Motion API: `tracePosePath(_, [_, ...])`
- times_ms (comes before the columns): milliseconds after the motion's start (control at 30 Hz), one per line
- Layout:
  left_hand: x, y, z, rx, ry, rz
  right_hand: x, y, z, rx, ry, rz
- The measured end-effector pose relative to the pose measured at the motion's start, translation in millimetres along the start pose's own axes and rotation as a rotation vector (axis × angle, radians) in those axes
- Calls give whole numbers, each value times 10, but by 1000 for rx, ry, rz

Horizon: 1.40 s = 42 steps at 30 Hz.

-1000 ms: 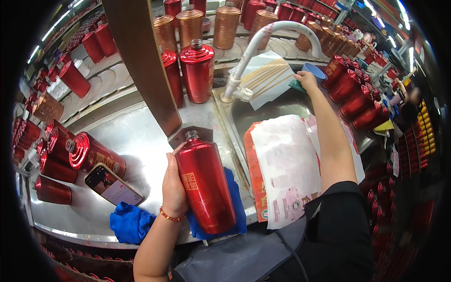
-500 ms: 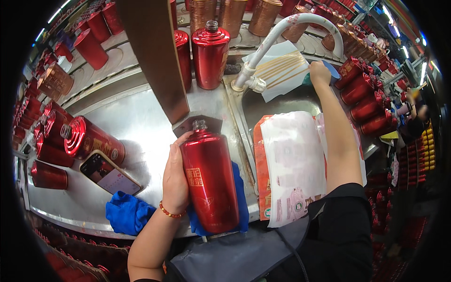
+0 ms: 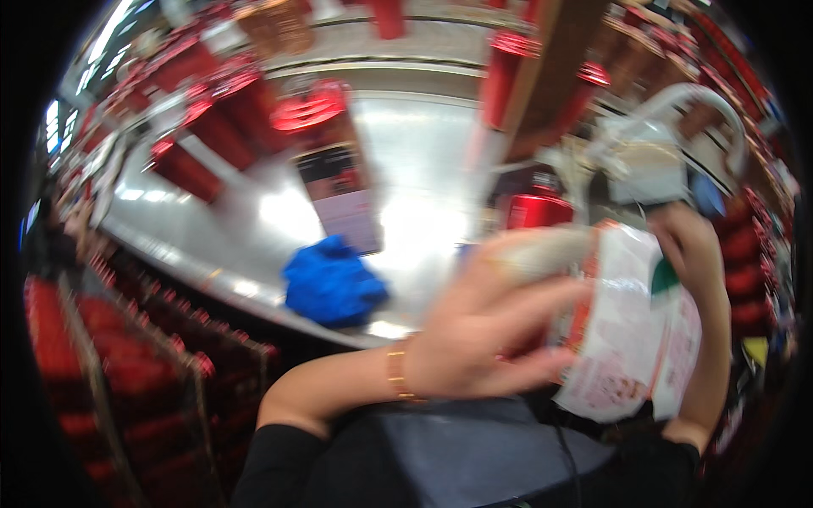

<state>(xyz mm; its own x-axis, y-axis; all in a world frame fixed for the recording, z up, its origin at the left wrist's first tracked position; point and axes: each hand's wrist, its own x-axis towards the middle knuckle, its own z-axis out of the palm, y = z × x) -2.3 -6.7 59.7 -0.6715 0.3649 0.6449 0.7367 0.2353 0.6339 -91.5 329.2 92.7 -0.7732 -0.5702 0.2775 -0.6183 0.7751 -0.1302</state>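
My left hand (image 3: 500,322), blurred, reaches across to the right with its fingers stretched out and apart, over the left edge of the stacked printed sheets (image 3: 618,356). Behind it is a glossy red bottle (image 3: 540,212); the hand covers most of its body. My right hand (image 3: 690,250) is at the upper right of the sheets, fingers bent round a flat green piece (image 3: 665,276) that looks like a small scraper. The sheets are white with pink print and have an orange-red strip along the left.
A crumpled blue cloth (image 3: 333,282) and a phone (image 3: 339,199) lie on the metal counter (image 3: 415,178). More red bottles (image 3: 309,110) stand at the left. A brown post (image 3: 555,68), white faucet (image 3: 699,95), paper with thin sticks (image 3: 648,169) and blue bowl (image 3: 708,195) are beyond my hands.
The view has swung left. My left hand has left the red bottle and moved right to the sheets. My right hand has come back from beside the blue bowl with the green piece.
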Motion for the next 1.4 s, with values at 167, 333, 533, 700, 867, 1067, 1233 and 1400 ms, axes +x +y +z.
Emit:
tracePosePath(167, [60,251,284,-617,-342,-113,-340,-1279,-288,438,-18,-113])
tracePosePath(333, [-229,265,315,-857,-387,-292,-994,-1108,-528,607,156,217])
tracePosePath(533, [-660,91,112,-853,-214,-585,-1751,-532,-144,983,290,752])
tracePosePath(700, [-666,147,157,-554,-247,-539,-1836,-379,246,423,292,827])
tracePosePath(867, [-525,360,357,-295,-210,-165,-1377,-1008,94,522,142,461])
tracePosePath(1067, [-546,395,316,-232,-213,-238,-754,-1564,264,1076,-263,356])
tracePosePath(1233, [-670,286,134,-180,-240,-413,-605,-1615,414,904,-231,215])
tracePosePath(1400, [-657,271,56,-236,-179,-681,-577,-1684,456,1015,-170,362])
